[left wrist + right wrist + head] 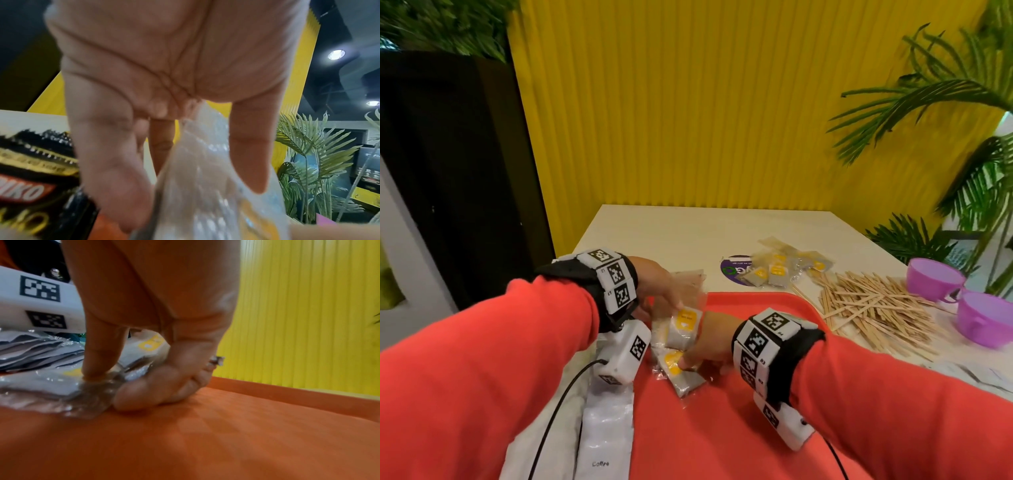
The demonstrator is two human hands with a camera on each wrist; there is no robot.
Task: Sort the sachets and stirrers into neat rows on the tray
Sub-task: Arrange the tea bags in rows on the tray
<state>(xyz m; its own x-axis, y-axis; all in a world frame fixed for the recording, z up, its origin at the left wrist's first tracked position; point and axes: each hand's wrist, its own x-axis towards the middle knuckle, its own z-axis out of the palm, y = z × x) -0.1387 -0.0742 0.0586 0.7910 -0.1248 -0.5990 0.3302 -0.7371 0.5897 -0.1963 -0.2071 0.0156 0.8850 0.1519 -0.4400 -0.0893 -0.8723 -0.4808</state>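
On the red tray (739, 428) my left hand (669, 305) holds a small stack of clear sachets with yellow labels (683, 325). The left wrist view shows the clear wrapper (205, 178) pinched between thumb and fingers (115, 186). Just below it my right hand (690, 363) pinches the edge of another yellow-labelled sachet (681, 377) that lies flat on the tray. In the right wrist view one finger (98, 353) presses on that sachet (51, 386) while the other fingers curl against the tray (226, 434). More sachets (780, 270) and a heap of wooden stirrers (873, 315) lie on the table beyond the tray.
Two purple cups (935, 284) stand at the right beside the stirrers. A strip of white coffee sachets (606, 428) lies left of the tray, and a black Kopiko sachet (30, 178) shows in the left wrist view. A yellow ribbed wall (705, 120) and plants (962, 137) border the table.
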